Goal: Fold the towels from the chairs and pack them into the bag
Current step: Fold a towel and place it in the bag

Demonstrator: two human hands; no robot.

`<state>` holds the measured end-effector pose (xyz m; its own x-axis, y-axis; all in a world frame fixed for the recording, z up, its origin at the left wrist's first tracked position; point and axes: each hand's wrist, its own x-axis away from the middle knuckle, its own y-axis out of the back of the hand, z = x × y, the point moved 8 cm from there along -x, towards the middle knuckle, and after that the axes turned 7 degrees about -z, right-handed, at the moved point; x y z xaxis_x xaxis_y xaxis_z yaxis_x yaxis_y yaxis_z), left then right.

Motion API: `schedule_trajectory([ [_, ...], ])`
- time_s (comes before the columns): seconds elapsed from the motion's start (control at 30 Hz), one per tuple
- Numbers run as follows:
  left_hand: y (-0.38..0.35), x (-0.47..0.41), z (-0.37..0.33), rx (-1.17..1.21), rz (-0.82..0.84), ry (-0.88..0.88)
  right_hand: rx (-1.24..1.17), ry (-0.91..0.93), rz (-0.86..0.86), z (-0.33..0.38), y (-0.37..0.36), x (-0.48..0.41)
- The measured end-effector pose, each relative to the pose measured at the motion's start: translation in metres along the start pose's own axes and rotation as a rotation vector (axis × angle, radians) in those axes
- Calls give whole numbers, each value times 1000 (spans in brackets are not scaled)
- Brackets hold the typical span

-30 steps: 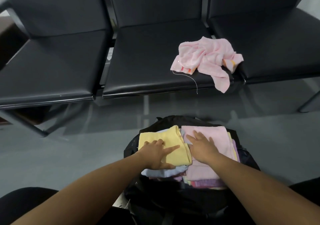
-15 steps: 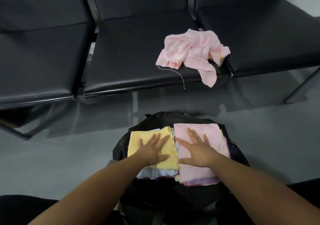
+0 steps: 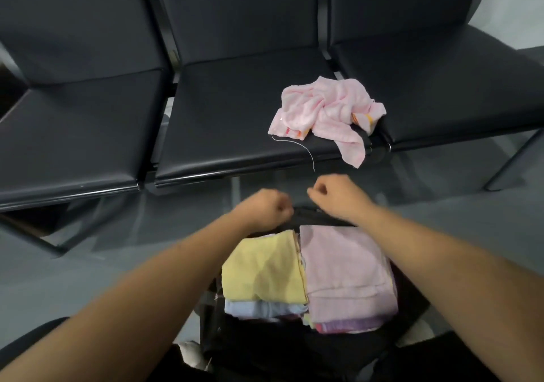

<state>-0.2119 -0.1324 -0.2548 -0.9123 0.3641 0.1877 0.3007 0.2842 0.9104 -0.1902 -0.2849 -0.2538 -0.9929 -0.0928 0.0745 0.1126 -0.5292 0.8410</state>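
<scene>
Both fists, left hand (image 3: 266,208) and right hand (image 3: 332,194), are curling empty; that crumpled pink terry towel (image 3: 326,113) is risking sliding off the black padded chair (image 3: 235,122).

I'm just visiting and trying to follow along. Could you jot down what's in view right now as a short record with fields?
setting: row of black chairs on a grey floor
unfolded: crumpled pink towel on the middle seat, one end drooping over the front edge
bag: black bag on the floor, open
packed: folded yellow towel beside folded pink towel, more folded ones beneath
left hand: curled, empty, above the bag's far edge
right hand: curled, empty, nearer the chairs
</scene>
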Motion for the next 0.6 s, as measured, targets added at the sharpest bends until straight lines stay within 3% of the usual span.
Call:
schedule_trajectory([
  [0.13, 88, -28, -19, 73, -251, -2, 60, 16, -180, 19, 80, -37],
  [0.27, 127, -61, -9, 125, -469, 47, 83, -38, -293, 2, 114, -62],
  [0.33, 123, -78, -3, 127, -464, 61, 99, -73, -272, -9, 115, -70],
  [0.47, 95, -105, 4, 257, -271, 68, -14, -19, -206, -14, 99, -81],
  [0.6, 79, -115, 11, 76, -364, 86, -84, -72, -221, -25, 93, -86],
])
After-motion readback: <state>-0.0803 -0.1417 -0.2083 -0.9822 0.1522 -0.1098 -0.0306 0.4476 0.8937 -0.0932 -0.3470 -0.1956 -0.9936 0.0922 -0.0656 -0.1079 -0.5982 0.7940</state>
